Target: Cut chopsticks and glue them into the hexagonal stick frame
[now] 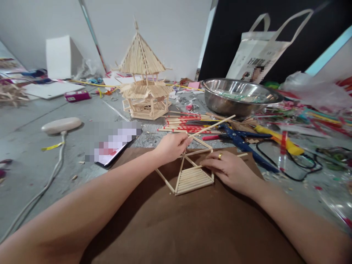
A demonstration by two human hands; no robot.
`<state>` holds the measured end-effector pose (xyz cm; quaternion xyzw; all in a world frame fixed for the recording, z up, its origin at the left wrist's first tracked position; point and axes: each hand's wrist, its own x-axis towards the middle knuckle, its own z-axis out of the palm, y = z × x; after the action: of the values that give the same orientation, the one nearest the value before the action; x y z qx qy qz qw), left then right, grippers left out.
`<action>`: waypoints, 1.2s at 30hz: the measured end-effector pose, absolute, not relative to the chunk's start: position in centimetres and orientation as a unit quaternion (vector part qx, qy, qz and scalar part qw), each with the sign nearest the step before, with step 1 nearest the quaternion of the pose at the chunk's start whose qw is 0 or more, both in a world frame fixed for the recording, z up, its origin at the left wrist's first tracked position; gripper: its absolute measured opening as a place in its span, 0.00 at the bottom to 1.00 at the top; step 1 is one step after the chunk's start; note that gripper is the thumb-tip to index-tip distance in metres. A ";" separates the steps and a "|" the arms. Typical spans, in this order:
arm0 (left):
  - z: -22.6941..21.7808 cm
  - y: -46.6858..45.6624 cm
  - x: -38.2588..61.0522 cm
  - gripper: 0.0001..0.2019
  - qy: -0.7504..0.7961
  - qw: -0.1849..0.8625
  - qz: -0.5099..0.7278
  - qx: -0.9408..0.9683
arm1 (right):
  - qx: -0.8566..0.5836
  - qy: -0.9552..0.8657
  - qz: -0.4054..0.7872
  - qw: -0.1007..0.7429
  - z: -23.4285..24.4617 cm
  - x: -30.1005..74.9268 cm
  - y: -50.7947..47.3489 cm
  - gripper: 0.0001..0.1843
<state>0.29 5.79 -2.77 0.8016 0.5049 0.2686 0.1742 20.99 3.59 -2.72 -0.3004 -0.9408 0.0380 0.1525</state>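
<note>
While pinched, stick [213, 125] beyond left grip [172, 146]

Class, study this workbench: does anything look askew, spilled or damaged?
Nothing looks broken. Small wood offcuts are strewn over the grey table, and loose sticks lie in an untidy heap beside the steel bowl. The pagoda model stands upright. The left hand pinches one stick slanting above the triangular panel under the right hand.

Both forearms bare, angled in toward centre. Left grip [172, 146]: thumb and fingertips pinched together. Right grip [229, 168]: palm down, fingers flat, extended.
</note>
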 end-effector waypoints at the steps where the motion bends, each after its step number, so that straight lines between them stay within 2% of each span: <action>1: -2.8 5.8 0.3 0.17 0.503 0.175 0.267 0.803 | -0.294 -0.942 0.033 0.156 -2.7 20.9 3.6 0.14; 36: -3.0 5.9 0.3 0.17 0.507 0.163 0.257 0.807 | -0.316 -0.932 0.024 0.174 -3.4 19.9 3.2 0.12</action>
<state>0.31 5.95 -2.98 0.8068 0.5065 0.2568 0.1630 19.91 3.24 -3.41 -0.3157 -0.9324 0.0236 0.1744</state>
